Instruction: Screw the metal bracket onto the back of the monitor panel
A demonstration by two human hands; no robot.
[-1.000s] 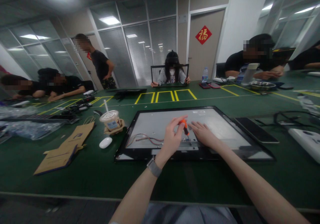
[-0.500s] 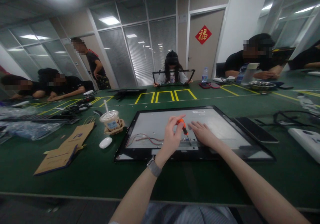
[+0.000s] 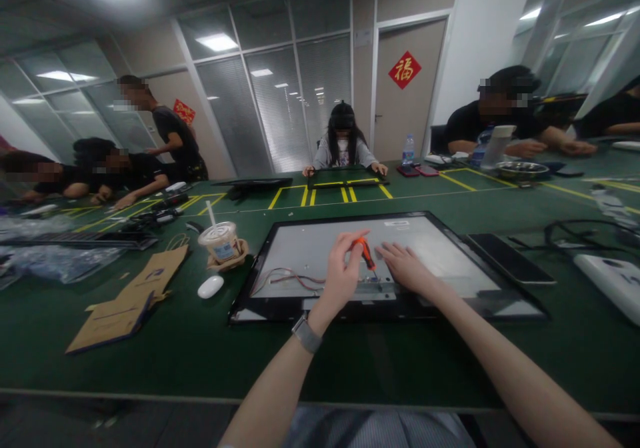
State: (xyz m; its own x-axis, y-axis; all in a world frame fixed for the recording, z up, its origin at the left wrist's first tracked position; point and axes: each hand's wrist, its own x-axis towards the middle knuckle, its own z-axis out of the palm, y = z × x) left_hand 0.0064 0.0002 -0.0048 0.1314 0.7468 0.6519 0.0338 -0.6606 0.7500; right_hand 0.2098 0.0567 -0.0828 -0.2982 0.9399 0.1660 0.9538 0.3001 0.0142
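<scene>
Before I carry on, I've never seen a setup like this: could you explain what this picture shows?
There is no machine here: you see a person's own two bare hands through a camera worn on the head, looking forward and down. The left hand has its grip around an orange-and-black screwdriver, pointing down at the near part of a grey, black-edged panel. Whether the tip touches is too small to tell. The right hand lies flat on the panel, holding nothing. On the green table, left of the panel, are a drink cup, a white mouse and a brown paper bag.
</scene>
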